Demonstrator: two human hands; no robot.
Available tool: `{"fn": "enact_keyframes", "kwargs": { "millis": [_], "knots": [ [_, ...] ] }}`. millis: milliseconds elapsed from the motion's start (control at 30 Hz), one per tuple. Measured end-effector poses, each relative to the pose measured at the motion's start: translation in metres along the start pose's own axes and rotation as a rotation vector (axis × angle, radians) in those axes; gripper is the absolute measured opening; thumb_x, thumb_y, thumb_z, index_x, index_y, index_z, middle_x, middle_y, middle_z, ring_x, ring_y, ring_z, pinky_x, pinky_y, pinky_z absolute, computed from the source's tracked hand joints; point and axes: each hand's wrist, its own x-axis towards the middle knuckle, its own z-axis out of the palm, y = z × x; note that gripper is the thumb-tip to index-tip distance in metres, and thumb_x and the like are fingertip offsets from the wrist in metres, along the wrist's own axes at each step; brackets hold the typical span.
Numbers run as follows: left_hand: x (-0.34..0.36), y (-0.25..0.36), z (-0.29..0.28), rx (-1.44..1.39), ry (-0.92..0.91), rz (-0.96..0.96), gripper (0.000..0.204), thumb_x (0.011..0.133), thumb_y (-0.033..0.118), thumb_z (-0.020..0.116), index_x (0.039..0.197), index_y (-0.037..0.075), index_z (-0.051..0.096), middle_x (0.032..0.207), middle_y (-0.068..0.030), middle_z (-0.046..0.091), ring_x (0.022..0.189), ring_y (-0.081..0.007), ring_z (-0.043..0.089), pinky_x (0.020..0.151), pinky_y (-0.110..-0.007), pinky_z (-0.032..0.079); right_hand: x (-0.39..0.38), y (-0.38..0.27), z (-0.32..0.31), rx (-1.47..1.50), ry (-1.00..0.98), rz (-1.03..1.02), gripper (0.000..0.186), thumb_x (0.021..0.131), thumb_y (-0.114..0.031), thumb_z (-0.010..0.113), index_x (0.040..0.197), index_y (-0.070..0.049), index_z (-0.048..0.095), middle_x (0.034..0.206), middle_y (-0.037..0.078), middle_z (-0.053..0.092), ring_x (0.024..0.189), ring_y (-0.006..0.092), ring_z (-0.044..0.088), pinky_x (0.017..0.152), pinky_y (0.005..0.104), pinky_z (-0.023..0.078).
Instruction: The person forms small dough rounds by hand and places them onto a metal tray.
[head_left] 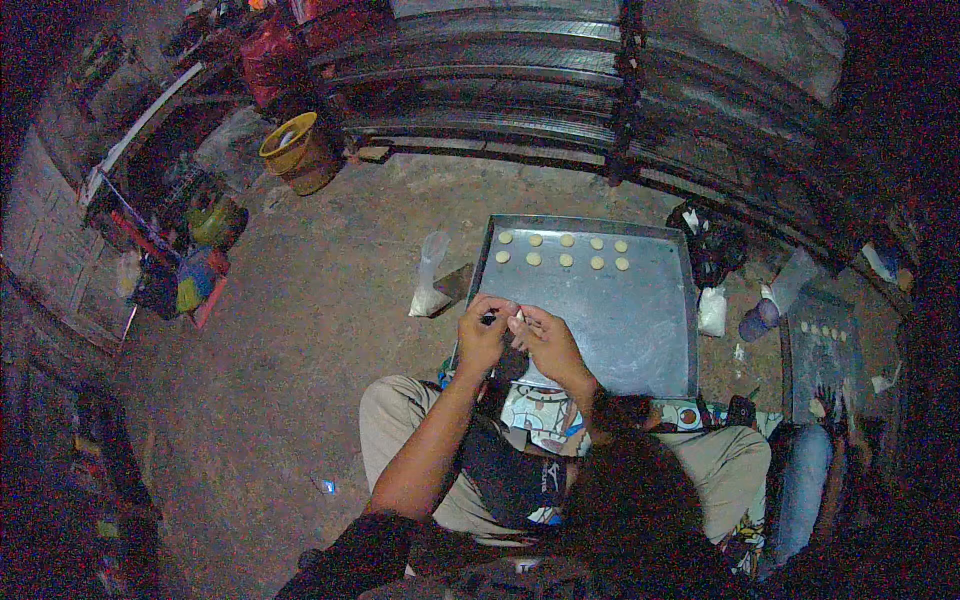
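Note:
My left hand (482, 338) and my right hand (548, 345) meet over the near left corner of a metal baking tray (620, 330). Pinched between the fingertips of both is a small whitish piece of dough (520, 315), partly covered by the fingers. A small dark patch shows inside the curl of my left fingers; I cannot make out what it is. Two rows of flat, round, pale dough pieces (566, 240) lie along the tray's far side. Under my wrists, a patterned cloth (540, 415) lies between my knees.
A clear plastic bag with white contents (428, 300) lies left of the tray. To its right are a white packet (712, 312), a black plastic bag (718, 245) and a purple cup (760, 318). Another person's hand (822, 405) rests at a second tray (815, 345). A yellow bucket (305, 160) stands far left.

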Motion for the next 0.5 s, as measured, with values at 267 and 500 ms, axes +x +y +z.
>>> {"fn": "enact_keyframes", "kwargs": {
  "millis": [267,500],
  "knots": [
    [-0.004,-0.005,-0.002,-0.253,-0.217,-0.179,0.026,0.101,0.018,0.052,0.108,-0.002,0.067,0.108,-0.0082,0.066,0.099,-0.0167,0.061,0.087,-0.03,0.046,-0.001,0.001,-0.016,-0.182,0.138,-0.104,0.027,0.1,-0.025,0.056,0.103,-0.001,0.068,0.073,-0.002,0.059,0.063,0.0066,0.051,0.058,0.0219,0.041],
    [-0.007,0.027,-0.003,-0.189,-0.301,-0.243,0.027,0.098,0.012,0.056,0.12,0.0,0.064,0.122,-0.0106,0.063,0.113,-0.0205,0.058,0.099,-0.032,0.043,-0.001,-0.004,-0.023,-0.202,0.125,-0.081,0.036,0.101,-0.034,0.051,0.105,-0.002,0.068,0.082,0.005,0.068,0.067,0.0117,0.059,0.061,0.0301,0.05]
  ]
}}
